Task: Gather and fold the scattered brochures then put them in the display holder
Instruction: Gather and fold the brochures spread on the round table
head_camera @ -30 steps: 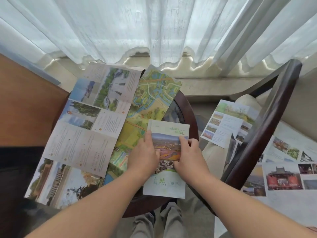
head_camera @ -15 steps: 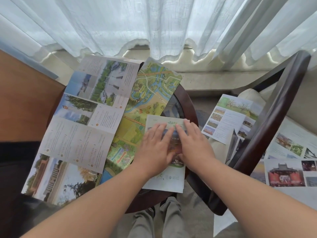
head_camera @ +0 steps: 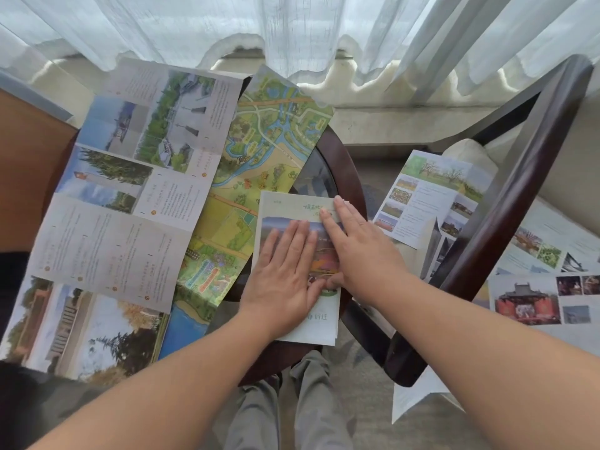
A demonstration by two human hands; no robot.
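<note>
A folded brochure (head_camera: 285, 206) with a landscape photo and green lettering lies on the round dark table (head_camera: 344, 164). My left hand (head_camera: 285, 274) lies flat on its lower left part, fingers straight. My right hand (head_camera: 360, 251) presses flat on its right side, fingertips near the top edge. Two large unfolded sheets lie beside it: a photo and text brochure (head_camera: 130, 203) at left and a map brochure (head_camera: 256, 151) partly under the folded one. No display holder is in view.
A dark wooden chair arm (head_camera: 506, 206) runs diagonally at right. More open brochures lie on the chair seat (head_camera: 431, 196) and further right (head_camera: 539, 293). White curtains (head_camera: 292, 27) hang at the back. An orange-brown surface (head_camera: 29, 170) sits at left.
Both hands went from pinching the folded brochure's middle to lying flat on it, then slid slightly apart, the right fingertips reaching towards its top right edge.
</note>
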